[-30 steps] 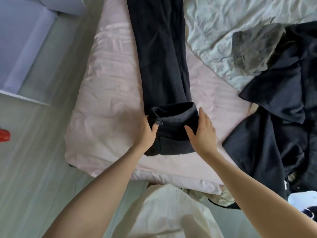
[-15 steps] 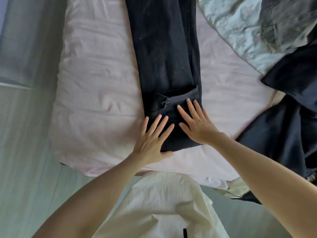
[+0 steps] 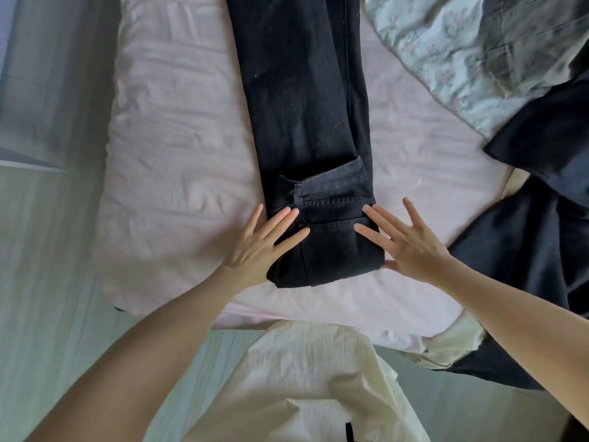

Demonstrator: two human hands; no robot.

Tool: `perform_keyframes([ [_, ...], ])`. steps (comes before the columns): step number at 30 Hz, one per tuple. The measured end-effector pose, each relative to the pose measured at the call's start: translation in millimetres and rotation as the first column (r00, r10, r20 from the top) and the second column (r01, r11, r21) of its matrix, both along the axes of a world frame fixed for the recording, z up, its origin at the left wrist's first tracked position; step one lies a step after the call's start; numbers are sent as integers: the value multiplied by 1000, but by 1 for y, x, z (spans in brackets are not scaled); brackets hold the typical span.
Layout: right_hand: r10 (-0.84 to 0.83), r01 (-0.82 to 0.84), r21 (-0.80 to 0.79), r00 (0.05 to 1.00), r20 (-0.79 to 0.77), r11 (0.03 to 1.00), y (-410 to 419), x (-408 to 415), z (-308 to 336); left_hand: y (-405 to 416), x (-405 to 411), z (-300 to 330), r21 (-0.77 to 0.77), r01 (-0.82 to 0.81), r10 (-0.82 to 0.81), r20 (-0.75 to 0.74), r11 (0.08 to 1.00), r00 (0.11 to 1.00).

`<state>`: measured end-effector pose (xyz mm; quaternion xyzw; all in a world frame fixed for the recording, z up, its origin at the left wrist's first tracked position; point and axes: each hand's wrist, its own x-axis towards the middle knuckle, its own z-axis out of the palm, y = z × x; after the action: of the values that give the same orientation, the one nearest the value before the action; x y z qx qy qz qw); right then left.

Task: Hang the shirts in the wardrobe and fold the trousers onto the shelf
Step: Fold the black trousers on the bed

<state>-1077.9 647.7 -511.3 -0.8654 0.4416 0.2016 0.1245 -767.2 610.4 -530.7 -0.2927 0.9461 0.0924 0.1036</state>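
Trousers (image 3: pixel 306 122) lie lengthwise on our bed (image 3: pixel 178 154), near end folded over. Our left hand (image 3: pixel 264 244) and right hand (image 3: pixel 404 244) press flat on that fold's two sides, fingers spread, gripping nothing.

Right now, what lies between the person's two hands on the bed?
In the head view, the folded end of the black trousers fills the stretch between the left hand and the right hand; both lie flat, fingertips on the fabric's edges.

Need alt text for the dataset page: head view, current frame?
Two flat hands, left hand and right hand, press the folded end of dark trousers laid lengthwise on a pink bed sheet. More dark clothes lie to the right.
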Motion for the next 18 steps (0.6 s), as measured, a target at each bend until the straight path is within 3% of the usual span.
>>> perform_keyframes([
  [3,-80,76,29,977,198,997,3,-4,4,-9,7,8,141,11,19,-211,990,977],
  [6,-247,209,141,902,355,968,5,-7,16,-20,2,30,407,-207,370,-376,889,850],
  [7,-314,254,198,864,394,947,4,-6,22,-23,-4,40,514,-330,542,-342,792,767],
  [9,-500,359,364,741,449,859,-2,-2,35,-28,-18,52,656,-556,826,-194,510,530],
  [11,-703,463,536,554,446,706,-16,7,52,-31,-29,60,697,-661,954,-122,279,274],
  [13,-802,530,602,385,457,598,-32,17,70,-34,-36,67,737,-657,988,-108,157,114],
  [15,-831,587,604,252,496,539,-39,24,88,-36,-38,81,764,-634,992,-110,122,59],
  [18,-859,685,563,186,477,461,-32,32,97,-33,-34,93,753,-643,990,-89,141,113],
])
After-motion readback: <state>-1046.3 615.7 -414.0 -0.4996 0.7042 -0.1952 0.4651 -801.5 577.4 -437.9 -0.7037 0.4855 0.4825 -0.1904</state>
